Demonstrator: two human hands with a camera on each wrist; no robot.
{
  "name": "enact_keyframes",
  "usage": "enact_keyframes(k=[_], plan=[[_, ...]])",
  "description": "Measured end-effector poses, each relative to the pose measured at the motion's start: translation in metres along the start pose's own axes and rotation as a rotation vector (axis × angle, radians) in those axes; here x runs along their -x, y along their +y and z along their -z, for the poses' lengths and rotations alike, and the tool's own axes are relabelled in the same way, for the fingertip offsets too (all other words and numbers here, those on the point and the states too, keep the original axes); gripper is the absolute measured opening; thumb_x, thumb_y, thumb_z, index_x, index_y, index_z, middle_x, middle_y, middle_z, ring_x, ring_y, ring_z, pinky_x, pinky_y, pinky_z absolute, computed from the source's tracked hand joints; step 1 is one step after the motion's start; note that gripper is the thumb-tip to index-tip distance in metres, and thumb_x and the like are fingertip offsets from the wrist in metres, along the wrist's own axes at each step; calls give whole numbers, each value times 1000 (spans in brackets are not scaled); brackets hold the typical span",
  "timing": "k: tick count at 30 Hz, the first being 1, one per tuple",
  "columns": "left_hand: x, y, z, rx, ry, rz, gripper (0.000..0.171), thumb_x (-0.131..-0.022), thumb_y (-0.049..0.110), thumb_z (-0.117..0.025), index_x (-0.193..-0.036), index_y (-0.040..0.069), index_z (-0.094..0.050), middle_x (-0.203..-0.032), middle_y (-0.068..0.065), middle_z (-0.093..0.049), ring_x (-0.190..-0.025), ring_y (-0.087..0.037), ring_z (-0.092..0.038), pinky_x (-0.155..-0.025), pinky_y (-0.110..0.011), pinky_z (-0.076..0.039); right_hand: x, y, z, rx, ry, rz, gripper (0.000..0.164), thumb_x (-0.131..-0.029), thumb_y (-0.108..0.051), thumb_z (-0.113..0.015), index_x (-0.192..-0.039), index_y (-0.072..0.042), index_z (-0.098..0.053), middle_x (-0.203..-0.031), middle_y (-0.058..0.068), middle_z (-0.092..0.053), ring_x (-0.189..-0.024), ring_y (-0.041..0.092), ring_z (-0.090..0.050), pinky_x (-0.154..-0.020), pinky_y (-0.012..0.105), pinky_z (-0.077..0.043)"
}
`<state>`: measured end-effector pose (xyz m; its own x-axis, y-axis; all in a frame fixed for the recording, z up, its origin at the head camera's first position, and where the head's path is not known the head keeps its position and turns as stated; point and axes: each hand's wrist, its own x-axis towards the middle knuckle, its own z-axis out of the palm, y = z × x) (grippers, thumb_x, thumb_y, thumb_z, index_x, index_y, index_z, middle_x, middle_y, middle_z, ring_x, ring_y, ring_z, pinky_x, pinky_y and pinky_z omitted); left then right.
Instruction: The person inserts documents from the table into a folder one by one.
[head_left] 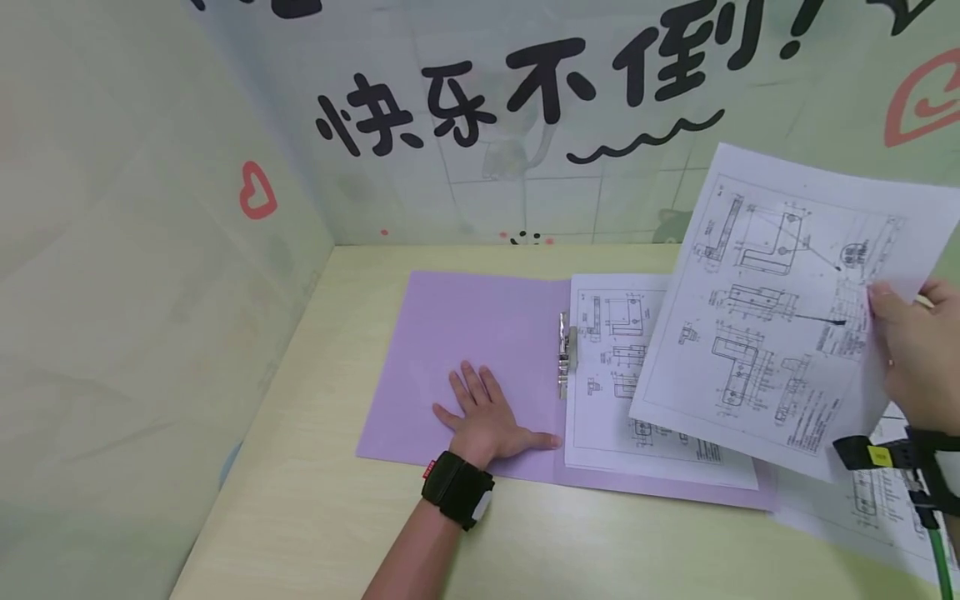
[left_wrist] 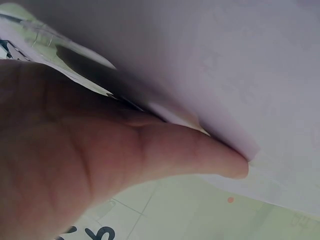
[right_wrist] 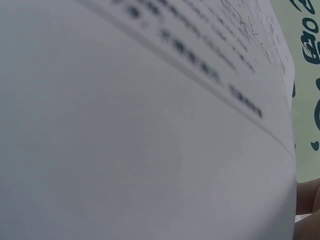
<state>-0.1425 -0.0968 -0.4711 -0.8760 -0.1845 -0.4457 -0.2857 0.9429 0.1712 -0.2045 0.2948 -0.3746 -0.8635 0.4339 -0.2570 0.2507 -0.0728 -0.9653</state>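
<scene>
The folder (head_left: 465,317) lies open, a stack (head_left: 600,446) on its right half. Partly over the stack is my sheet (head_left: 810,267), left of my right hand (head_left: 926,358), long axis near to far, far end leaning right. The clip (head_left: 564,354) sits farther left. My right hand pinches the sheet's right edge; my left hand (head_left: 487,425) rests, fingers spread, on the folder's left half.

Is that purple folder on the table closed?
No, the folder lies open on the table, with the left hand resting on one side and printed sheets on the other.
</scene>
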Motion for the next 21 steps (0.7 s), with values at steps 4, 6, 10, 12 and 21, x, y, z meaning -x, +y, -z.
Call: enact_keyframes(k=[4, 6, 10, 12, 21], plan=[[1, -1, 1, 3, -2, 1, 150, -56, 83, -74, -159, 5, 4, -164, -18, 20, -152, -40, 16, -114, -74, -5, -1, 3, -11, 143, -14, 32, 72, -82, -55, -58, -148, -35, -40, -113, -23, -54, -88, 2, -57, -92, 44, -56], [1, -1, 2, 7, -2, 0, 150, -56, 82, -74, -159, 5, 4, -164, -18, 20, -152, -40, 16, -114, -74, -5, 0, 5, -17, 231, -28, 68, 69, -87, -54, -54, -150, -32, -38, -111, -24, -53, -85, -1, -58, -86, 42, -58], [2, -1, 1, 13, -3, 1, 149, -56, 82, -74, -159, 5, 4, -164, -18, 20, -152, -40, 16, -114, -74, -5, -2, 10, -25, 397, -48, 101, 61, -98, -49, -47, -153, -27, -34, -102, -26, -51, -79, -7, -58, -75, 35, -60], [2, -1, 1, 15, -5, 2, 149, -57, 81, -75, -159, 6, 4, -164, -18, 20, -152, -40, 17, -114, -74, -5, -3, 13, -28, 427, -60, 112, 58, -101, -45, -46, -153, -22, -35, -97, -25, -52, -75, -8, -58, -61, 21, -52], [3, 0, 4, 5, -5, -4, 149, -57, 82, -74, -158, 5, 3, -164, -18, 19, -152, -40, 16, -114, -74, -5, -5, 30, -33, 512, -173, 150, 62, -103, -39, -41, -154, -5, -28, -98, -17, -52, -71, -9, -58, -59, 16, -49]])
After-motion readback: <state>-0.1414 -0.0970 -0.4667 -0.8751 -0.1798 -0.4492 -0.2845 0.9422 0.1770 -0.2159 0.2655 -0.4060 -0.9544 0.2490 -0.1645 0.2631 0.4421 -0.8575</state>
